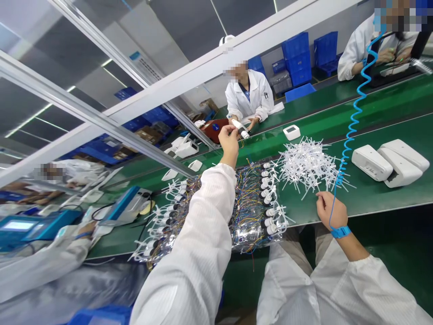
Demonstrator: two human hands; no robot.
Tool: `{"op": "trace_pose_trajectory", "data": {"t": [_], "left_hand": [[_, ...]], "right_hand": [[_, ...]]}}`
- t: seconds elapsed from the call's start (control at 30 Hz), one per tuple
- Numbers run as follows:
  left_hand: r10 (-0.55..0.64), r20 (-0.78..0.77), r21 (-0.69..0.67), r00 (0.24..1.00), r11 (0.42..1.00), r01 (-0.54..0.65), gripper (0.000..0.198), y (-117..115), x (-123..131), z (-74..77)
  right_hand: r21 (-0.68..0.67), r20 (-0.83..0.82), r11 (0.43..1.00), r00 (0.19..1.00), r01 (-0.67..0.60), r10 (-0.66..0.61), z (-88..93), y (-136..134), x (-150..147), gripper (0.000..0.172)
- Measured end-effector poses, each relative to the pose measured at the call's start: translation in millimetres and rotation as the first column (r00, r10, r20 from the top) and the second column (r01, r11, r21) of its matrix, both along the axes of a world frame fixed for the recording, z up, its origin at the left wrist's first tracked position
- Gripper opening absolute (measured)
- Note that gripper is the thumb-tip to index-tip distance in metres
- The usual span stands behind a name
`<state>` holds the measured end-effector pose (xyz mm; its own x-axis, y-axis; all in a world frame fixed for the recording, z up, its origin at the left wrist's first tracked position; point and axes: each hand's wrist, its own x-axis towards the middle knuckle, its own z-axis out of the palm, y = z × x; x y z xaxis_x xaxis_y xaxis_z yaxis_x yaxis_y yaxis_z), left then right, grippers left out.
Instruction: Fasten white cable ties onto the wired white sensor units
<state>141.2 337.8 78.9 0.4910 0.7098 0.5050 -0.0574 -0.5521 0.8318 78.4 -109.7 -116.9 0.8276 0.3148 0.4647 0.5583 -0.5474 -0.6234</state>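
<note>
My left hand (229, 140) reaches forward over the bench with its fingers pinched. At its fingertips is a small white-capped part (244, 133) with a dark band, and thin wires hang below; the hand partly hides the grip. Under this arm lie rows of similar white-capped parts (265, 183) with coloured wires, in clear plastic bags. My right hand (331, 210), wearing a blue wrist strap (340, 232), is at the bench's front edge with its fingers curled in. What they hold, if anything, is hidden. Just beyond it is a heap of white cable ties (306, 163).
White plastic housings (401, 162) stand at right, and a small white device with a screen (291, 132) sits behind the ties. A coiled blue cord (355, 106) hangs down to my right wrist. One co-worker (248, 97) faces me across the bench; others are at either side.
</note>
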Motion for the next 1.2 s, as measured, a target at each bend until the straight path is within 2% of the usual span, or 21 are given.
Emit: {"op": "trace_pose_trajectory", "data": {"t": [0.13,0.23,0.4,0.5,0.6,0.67,0.83,0.93,1.0,1.03,1.1,1.13,1.17,1.2], "left_hand": [[-0.052,0.143,-0.038,0.988,0.998,0.058,0.012,-1.6,3.4,14.0],[-0.057,0.190,-0.010,0.980,0.998,0.060,0.013,-0.4,5.6,27.8],[-0.056,0.235,0.124,0.970,0.992,0.028,0.015,-1.3,6.5,58.3],[-0.106,0.225,0.223,0.969,0.973,0.055,0.011,-15.6,2.7,77.9],[-0.196,0.131,0.332,0.972,0.932,0.143,0.013,-44.3,-2.1,91.9],[-0.265,0.045,0.379,0.963,0.897,0.229,0.014,-68.2,-3.9,95.7],[-0.395,-0.037,0.304,0.918,0.871,0.387,0.012,-135.8,-8.1,92.8],[-0.479,-0.075,0.283,0.875,0.831,0.479,0.013,-187.2,-24.0,88.6],[-0.570,-0.147,0.307,0.809,0.751,0.585,0.010,-224.7,-43.4,84.2],[-0.619,-0.188,0.317,0.763,0.697,0.643,0.009,-242.8,-54.9,81.3],[-0.691,-0.247,0.325,0.679,0.601,0.730,0.008,-274.9,-79.4,74.4],[-0.712,-0.269,0.325,0.649,0.567,0.757,0.010,-287.9,-91.4,70.4],[-0.725,-0.295,0.322,0.622,0.538,0.779,0.012,-298.6,-102.7,66.0],[-0.736,-0.330,0.310,0.590,0.506,0.805,0.014,-307.1,-113.2,61.2]], "right_hand": [[0.011,0.004,1.000,1.000,-0.011,0.011,0.2,-0.5,0.1,0.026],[0.011,0.003,1.000,1.000,-0.008,0.007,0.5,-0.4,0.1,0.026],[0.015,-0.002,1.000,1.000,-0.012,0.012,1.0,0.2,-0.1,0.026],[0.015,0.002,1.000,1.000,-0.005,0.005,1.1,0.1,-0.1,0.025],[0.008,0.002,1.000,1.000,-0.006,0.006,0.6,-0.3,-0.3,0.025],[0.006,0.001,1.000,1.000,-0.001,0.001,-0.2,-0.1,-0.5,0.025],[0.051,-0.021,0.999,1.000,-0.005,0.006,1.6,1.2,1.6,0.027],[0.129,-0.151,0.990,0.986,-0.057,0.076,12.7,-4.9,3.3,0.028],[0.278,-0.338,0.948,0.908,-0.157,0.249,24.6,-14.5,-0.8,0.028],[0.387,-0.437,0.899,0.817,-0.206,0.376,30.9,-20.5,-5.7,0.031],[0.621,-0.553,0.750,0.551,-0.227,0.625,42.0,-32.5,-21.3,0.044],[0.712,-0.552,0.671,0.425,-0.207,0.718,46.3,-37.8,-31.3,0.050],[0.788,-0.515,0.589,0.333,-0.180,0.790,49.3,-42.1,-42.0,0.055],[0.849,-0.456,0.507,0.274,-0.152,0.846,51.3,-45.4,-52.8,0.059]]}}
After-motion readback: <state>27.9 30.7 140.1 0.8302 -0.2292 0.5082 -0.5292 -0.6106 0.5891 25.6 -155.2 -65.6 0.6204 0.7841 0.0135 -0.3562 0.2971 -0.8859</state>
